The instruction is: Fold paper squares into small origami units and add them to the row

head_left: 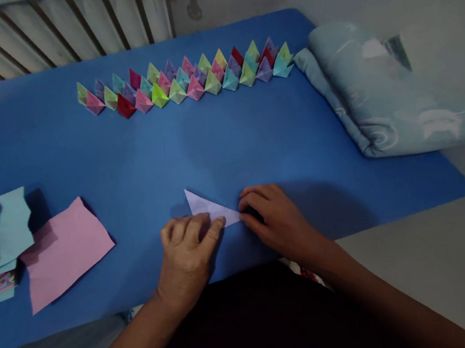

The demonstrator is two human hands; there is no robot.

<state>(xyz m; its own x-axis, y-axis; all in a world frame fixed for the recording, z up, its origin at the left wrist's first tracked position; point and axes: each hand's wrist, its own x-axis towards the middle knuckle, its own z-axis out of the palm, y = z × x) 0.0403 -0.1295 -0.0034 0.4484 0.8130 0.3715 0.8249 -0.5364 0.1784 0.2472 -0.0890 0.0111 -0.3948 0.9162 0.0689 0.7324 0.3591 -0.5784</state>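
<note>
A pale lavender sheet of paper (207,206), folded into a triangle, lies on the blue surface in front of me. My left hand (187,246) presses on its lower left part, with fingers curled and thumb along the paper; that part is hidden underneath. At the right-hand corner of the triangle, my right hand (272,215) pinches the tip between thumb and fingers. One corner of the paper points up and away, free of both hands.
Several rows of small folded paper boats (195,87) in many colours stand at the back. To the left lie a pink sheet (67,247) and a stack of coloured papers (6,233). A folded light-blue blanket (396,95) rests at the right. Behind is a white radiator (103,24).
</note>
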